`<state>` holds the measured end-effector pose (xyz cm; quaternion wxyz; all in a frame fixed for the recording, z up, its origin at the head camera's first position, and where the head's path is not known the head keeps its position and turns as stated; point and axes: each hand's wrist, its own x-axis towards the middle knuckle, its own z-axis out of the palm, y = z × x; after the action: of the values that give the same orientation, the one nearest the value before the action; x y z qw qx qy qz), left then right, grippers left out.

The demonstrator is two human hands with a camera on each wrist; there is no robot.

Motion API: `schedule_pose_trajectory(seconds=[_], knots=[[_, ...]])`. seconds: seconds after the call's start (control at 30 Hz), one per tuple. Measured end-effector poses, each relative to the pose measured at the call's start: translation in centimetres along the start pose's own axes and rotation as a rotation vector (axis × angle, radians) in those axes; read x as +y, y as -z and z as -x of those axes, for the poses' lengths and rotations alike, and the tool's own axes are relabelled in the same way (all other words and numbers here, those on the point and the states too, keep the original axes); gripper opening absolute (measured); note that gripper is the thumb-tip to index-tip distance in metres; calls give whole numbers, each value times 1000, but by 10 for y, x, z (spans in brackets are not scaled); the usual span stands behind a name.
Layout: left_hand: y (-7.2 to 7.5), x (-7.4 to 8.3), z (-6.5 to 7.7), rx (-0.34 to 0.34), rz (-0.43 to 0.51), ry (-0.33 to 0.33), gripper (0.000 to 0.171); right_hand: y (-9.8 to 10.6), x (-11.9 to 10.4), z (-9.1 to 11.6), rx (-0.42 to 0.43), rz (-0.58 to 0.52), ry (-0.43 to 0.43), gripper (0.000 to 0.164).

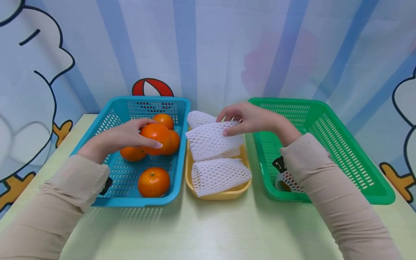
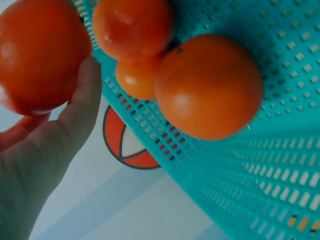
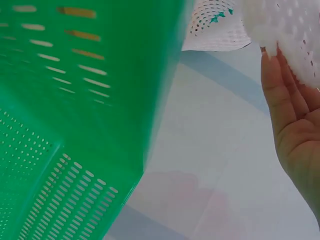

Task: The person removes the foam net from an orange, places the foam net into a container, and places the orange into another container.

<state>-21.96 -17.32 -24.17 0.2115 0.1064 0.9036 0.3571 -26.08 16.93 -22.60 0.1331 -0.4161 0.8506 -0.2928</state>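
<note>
My left hand (image 1: 121,136) grips an orange (image 1: 155,138) over the blue basket (image 1: 136,203), thumb along its near side. In the left wrist view the held orange (image 2: 42,55) is raised apart from the others. Several more oranges lie in that basket, one orange (image 1: 154,182) by its front wall. With thumb and fingertips my right hand (image 1: 251,117) pinches a white foam net sleeve (image 1: 211,140) above the yellow basket (image 1: 224,196). The right wrist view catches the edge of this foam sleeve (image 3: 290,40) at the fingertips. Another foam sleeve (image 1: 219,176) lies in front of it.
A further foam sleeve (image 1: 199,118) lies at the back of the yellow basket. On the right stands a green basket (image 1: 352,198); a net-wrapped fruit (image 1: 291,180) inside is partly hidden by my right sleeve. A striped curtain (image 1: 221,54) hangs behind the table (image 1: 208,231).
</note>
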Motion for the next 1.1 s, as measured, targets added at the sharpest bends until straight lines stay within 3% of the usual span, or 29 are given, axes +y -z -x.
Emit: schedule_pose_trajectory(seconds=[0.3,0.6,0.9,1.1], knots=[[7,-14,13,-80,-43,20,78,0,4,3,-23,-14,18,33],[14,-26,14,-147,-121,19,71,2,5,8,-26,-15,-13,36],[12,-39,8,-151,-171,87,84,6,4,14,6,-31,-13,36],[1,-44,-1,-85,-363,142,85,10,6,21,35,-38,-35,33]])
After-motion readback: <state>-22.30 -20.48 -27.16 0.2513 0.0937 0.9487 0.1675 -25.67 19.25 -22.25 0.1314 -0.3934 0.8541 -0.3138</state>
